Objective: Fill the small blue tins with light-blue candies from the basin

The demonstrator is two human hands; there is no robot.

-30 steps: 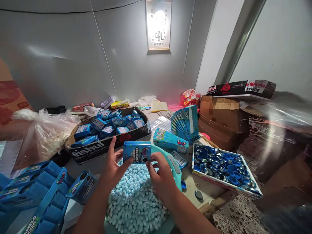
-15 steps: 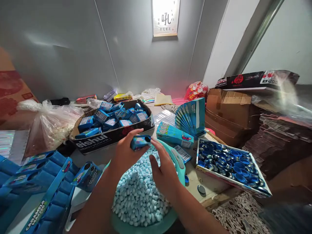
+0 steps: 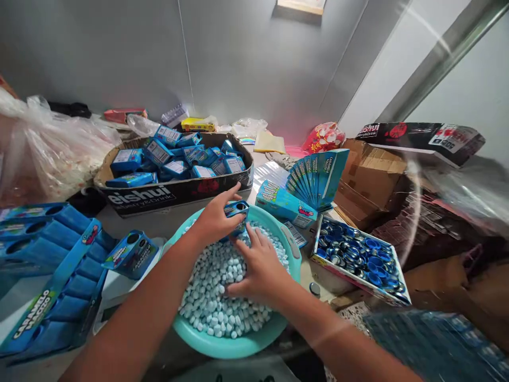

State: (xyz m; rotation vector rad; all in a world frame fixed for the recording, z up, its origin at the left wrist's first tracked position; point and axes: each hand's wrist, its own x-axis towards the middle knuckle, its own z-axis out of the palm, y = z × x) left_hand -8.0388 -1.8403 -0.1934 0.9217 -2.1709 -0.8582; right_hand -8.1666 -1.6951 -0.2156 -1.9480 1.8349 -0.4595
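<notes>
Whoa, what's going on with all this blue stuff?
A person's left hand is holding a small blue box with a round hole in its top, over a turquoise tub full of pale blue pieces. The right hand is open, with its fingers spread low over the pieces. Behind the tub, more small boxes lie heaped in a black carton, and a tray holds blue and silvery round caps.
</notes>
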